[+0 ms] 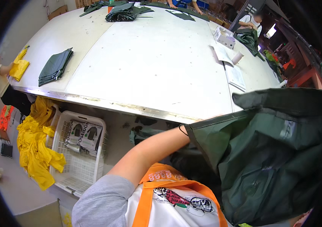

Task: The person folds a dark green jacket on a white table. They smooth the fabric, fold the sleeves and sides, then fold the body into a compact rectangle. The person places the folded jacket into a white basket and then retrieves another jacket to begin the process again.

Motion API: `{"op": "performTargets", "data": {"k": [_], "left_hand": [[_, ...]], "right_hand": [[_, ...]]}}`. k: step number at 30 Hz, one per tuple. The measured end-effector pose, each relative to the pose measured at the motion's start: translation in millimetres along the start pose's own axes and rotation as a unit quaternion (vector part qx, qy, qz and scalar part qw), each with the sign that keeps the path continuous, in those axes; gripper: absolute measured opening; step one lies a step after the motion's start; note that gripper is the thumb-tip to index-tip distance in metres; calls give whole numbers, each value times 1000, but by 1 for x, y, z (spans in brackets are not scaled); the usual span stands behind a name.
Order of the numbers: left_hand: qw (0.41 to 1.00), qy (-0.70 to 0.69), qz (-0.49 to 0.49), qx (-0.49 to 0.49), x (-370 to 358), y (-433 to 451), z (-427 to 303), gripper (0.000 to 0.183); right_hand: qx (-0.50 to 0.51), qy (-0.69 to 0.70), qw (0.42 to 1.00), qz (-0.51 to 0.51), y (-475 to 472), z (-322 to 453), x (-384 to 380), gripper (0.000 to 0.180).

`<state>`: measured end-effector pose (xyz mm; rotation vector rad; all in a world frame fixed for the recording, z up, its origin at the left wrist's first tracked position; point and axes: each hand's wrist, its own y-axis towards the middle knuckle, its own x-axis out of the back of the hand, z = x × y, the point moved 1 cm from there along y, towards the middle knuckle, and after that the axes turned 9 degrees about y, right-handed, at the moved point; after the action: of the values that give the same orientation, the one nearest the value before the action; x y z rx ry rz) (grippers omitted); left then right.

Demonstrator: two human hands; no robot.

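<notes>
A dark green waterproof garment (pixel 251 153), seemingly coated fabric, hangs raised on the right, partly over the white table's edge. My left forearm reaches across and goes in at an opening of this garment, with a dark cord loop at its edge; the fabric hides my left hand. Low at the bottom right, a small patch of skin, seemingly my right hand or wrist (pixel 304 218), shows beside the garment's lower edge; its fingers cannot be made out. The large white table (pixel 149 62) lies before me.
Folded dark green garments (pixel 55 66) lie at the table's left, with another pile (pixel 122 12) at the far side. A white box (pixel 224 37) and papers (pixel 234 76) are at right. Under the front edge stands a white plastic basket (pixel 78 170) beside yellow garments (pixel 36 144). Several people work around the table.
</notes>
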<state>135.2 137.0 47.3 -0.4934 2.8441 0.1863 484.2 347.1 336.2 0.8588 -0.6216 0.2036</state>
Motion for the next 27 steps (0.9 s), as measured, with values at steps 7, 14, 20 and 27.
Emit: {"op": "performTargets", "data": {"k": [7, 14, 20, 27], "left_hand": [[999, -24, 16, -24, -58, -35, 6, 63], [947, 45, 86, -306, -109, -99, -104, 50], [838, 239, -373, -319, 62, -131, -139, 28], [494, 274, -562, -604, 134, -344, -318, 23]], "right_hand": [[-50, -85, 995, 24, -38, -22, 6, 39], [56, -109, 991, -50, 16, 44, 33, 39], [117, -82, 987, -69, 56, 86, 5, 40], [48, -109, 992, 39, 26, 59, -68, 43]]}}
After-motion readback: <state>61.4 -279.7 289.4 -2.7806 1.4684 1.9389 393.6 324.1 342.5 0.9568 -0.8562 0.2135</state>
